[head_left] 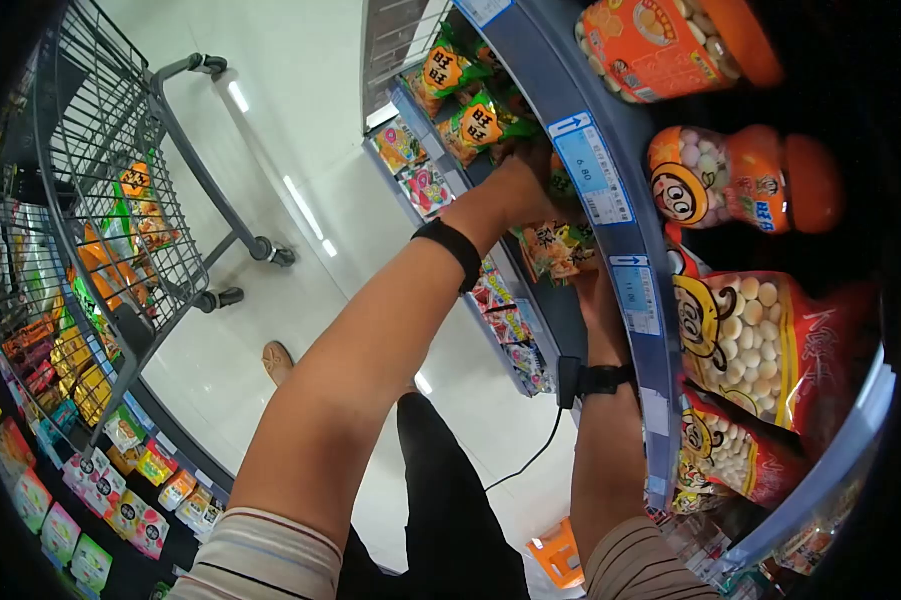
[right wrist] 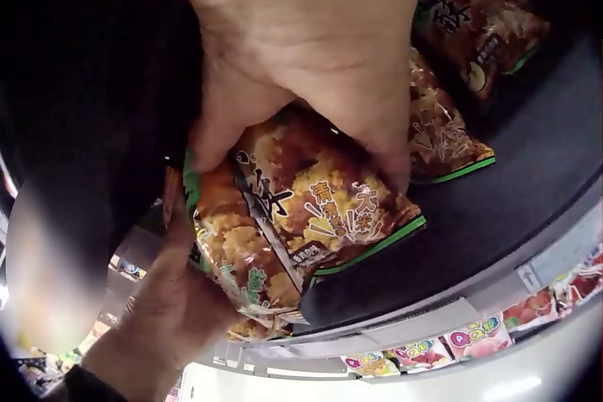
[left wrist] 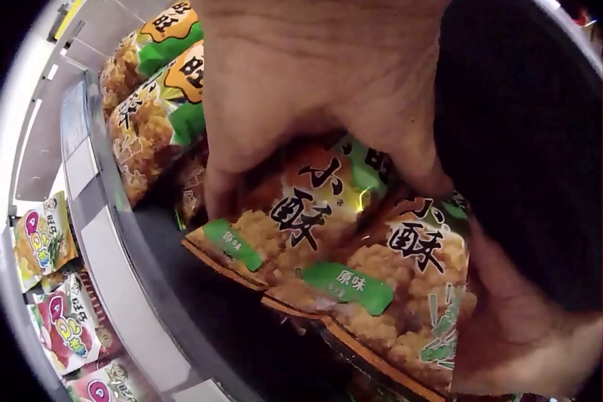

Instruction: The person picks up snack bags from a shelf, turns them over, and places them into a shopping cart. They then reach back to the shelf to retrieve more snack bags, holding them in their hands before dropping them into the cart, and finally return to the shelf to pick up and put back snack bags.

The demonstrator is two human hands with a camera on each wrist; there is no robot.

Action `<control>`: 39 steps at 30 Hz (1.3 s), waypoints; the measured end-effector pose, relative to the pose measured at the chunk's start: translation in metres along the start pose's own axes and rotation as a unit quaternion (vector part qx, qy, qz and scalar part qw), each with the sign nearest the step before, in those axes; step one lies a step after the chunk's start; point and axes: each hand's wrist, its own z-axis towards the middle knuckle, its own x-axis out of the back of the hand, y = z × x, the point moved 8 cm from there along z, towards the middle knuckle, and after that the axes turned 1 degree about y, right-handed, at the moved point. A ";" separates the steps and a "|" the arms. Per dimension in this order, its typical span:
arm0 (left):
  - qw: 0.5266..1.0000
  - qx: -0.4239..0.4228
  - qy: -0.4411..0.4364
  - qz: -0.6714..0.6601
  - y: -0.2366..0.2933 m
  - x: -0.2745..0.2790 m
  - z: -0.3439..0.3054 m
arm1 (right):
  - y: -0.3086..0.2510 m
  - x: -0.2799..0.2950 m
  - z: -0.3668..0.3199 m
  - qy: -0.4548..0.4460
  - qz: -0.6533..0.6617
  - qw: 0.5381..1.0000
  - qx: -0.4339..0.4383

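Note:
Two orange-brown snack bags (left wrist: 386,303) with green labels lie side by side on the lower shelf. My left hand (head_left: 518,190) reaches over them and grips them, fingers at one side and thumb at the other in the left wrist view. From the opposite side my right hand (head_left: 597,300) holds the same group of bags, partly hidden by the upper shelf's edge in the head view. In the right wrist view its fingers and thumb straddle a snack bag (right wrist: 325,190) with a green lower edge. Similar snack bags (left wrist: 155,124) lie close by.
Above the hands, the upper shelf (head_left: 530,60) with price labels holds jars (head_left: 720,180) and red bags (head_left: 740,340) of round sweets. Small candy packets (head_left: 505,320) line a lower ledge. A shopping cart (head_left: 160,90) with goods stands at left. An orange basket (head_left: 558,553) is near the feet.

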 end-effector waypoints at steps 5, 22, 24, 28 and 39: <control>0.998 -0.037 0.041 -0.028 -0.010 0.002 0.006 | 0.002 -0.003 0.010 -0.018 0.007 1.000 0.000; 0.976 0.131 -0.070 -0.159 -0.002 0.019 0.003 | 0.008 -0.007 0.022 -0.051 0.020 0.998 -0.013; 0.980 0.098 -0.051 -0.166 0.003 0.018 0.006 | 0.007 -0.005 0.021 -0.052 0.026 0.998 -0.011; 0.979 0.034 -0.034 -0.200 0.022 0.018 0.000 | 0.002 -0.005 0.011 -0.063 0.038 0.997 -0.012; 0.981 0.082 -0.027 -0.174 0.033 0.019 -0.030 | -0.001 -0.033 -0.035 -0.166 0.063 0.984 -0.009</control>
